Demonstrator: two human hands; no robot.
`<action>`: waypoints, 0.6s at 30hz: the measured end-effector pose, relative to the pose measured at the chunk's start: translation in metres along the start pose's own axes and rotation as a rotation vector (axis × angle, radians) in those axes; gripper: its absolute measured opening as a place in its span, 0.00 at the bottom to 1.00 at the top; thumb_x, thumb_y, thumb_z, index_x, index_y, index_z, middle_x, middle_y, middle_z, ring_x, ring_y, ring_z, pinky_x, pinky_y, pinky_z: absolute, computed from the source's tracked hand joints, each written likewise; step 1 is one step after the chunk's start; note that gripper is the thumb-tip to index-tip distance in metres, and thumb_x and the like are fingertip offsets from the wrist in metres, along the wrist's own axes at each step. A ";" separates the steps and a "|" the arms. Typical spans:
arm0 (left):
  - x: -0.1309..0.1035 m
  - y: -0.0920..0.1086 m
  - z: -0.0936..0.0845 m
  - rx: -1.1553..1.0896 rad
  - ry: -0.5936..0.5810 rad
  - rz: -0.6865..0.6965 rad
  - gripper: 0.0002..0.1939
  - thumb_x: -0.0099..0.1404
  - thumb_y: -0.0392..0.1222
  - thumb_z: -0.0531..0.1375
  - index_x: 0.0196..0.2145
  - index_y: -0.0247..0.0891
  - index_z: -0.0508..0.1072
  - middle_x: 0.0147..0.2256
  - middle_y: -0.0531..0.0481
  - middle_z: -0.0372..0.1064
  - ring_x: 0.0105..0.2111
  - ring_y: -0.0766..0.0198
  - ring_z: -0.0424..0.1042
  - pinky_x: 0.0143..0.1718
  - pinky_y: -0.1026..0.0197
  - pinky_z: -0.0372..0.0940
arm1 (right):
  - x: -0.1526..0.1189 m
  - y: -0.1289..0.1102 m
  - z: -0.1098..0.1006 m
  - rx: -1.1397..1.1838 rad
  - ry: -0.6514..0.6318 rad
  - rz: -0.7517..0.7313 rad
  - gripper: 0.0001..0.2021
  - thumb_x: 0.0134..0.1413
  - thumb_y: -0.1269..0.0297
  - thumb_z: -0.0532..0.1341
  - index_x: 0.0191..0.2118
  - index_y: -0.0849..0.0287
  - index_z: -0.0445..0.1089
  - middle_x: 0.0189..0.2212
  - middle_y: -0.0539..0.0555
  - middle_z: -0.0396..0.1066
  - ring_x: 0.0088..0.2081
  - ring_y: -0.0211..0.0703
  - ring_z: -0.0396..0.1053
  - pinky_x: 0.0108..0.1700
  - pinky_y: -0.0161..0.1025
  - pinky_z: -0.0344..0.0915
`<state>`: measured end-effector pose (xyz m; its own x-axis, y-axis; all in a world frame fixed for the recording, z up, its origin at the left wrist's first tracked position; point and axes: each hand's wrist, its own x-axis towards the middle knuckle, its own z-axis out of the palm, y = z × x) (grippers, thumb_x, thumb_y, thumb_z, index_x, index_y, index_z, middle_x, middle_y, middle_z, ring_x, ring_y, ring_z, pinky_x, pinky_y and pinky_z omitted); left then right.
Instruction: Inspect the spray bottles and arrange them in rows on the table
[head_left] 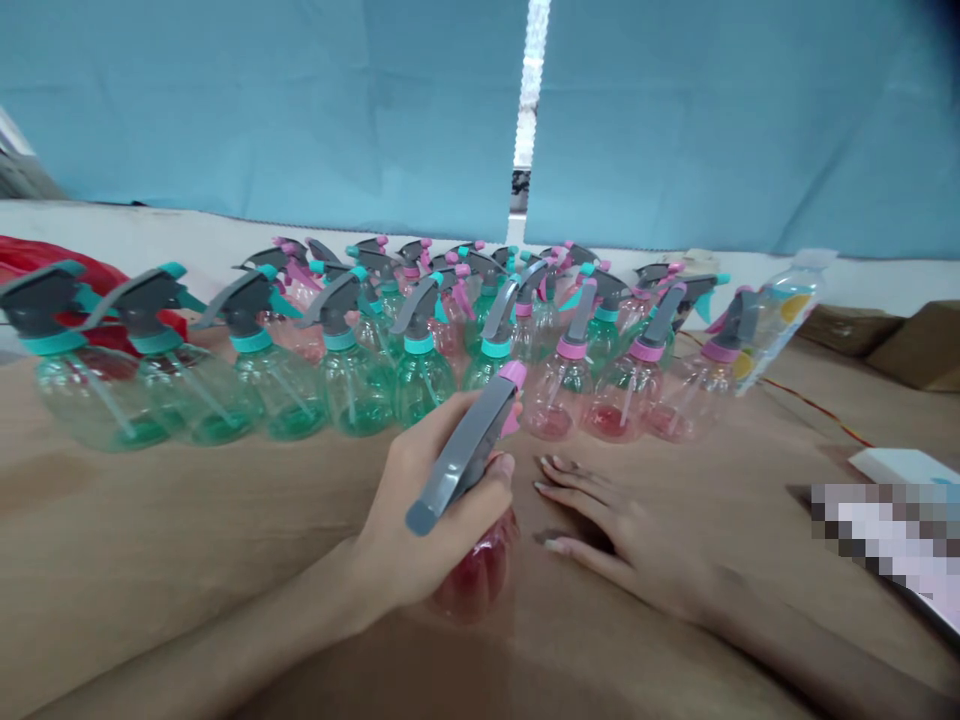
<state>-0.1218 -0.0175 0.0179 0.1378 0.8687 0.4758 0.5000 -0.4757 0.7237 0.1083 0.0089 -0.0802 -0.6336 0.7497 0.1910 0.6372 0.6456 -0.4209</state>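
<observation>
My left hand (pixel 427 510) is wrapped round the neck of a pink spray bottle (pixel 480 575) with a grey and pink trigger head. Its fingers partly hide the trigger and neck. To the right of that bottle, my right hand (pixel 622 525) rests on the brown table (pixel 225 560), holding nothing, its fingers stretched and apart. Just beyond both hands stands a front row of spray bottles: green ones with teal collars, such as the green spray bottle (pixel 360 395), on the left, and pink ones, such as the pink-collared spray bottle (pixel 551 400), on the right.
More spray bottles crowd behind the front row. A clear drink bottle (pixel 787 310) stands at its right end, near cardboard boxes (pixel 922 345) and a thin cord (pixel 817 412). Red material (pixel 75 265) lies at the far left. A blue curtain (pixel 262 110) hangs behind.
</observation>
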 end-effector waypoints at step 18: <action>0.006 0.005 -0.001 0.003 -0.012 0.036 0.05 0.53 0.38 0.52 0.31 0.45 0.63 0.23 0.58 0.58 0.21 0.64 0.60 0.25 0.61 0.62 | -0.001 0.002 0.003 0.008 0.034 -0.017 0.26 0.60 0.50 0.56 0.62 0.51 0.59 0.63 0.53 0.56 0.64 0.50 0.53 0.63 0.55 0.53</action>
<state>-0.1195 -0.0146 0.0247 0.1658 0.8524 0.4960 0.4968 -0.5066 0.7046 0.1090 0.0094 -0.0842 -0.6289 0.7434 0.2279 0.6228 0.6571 -0.4247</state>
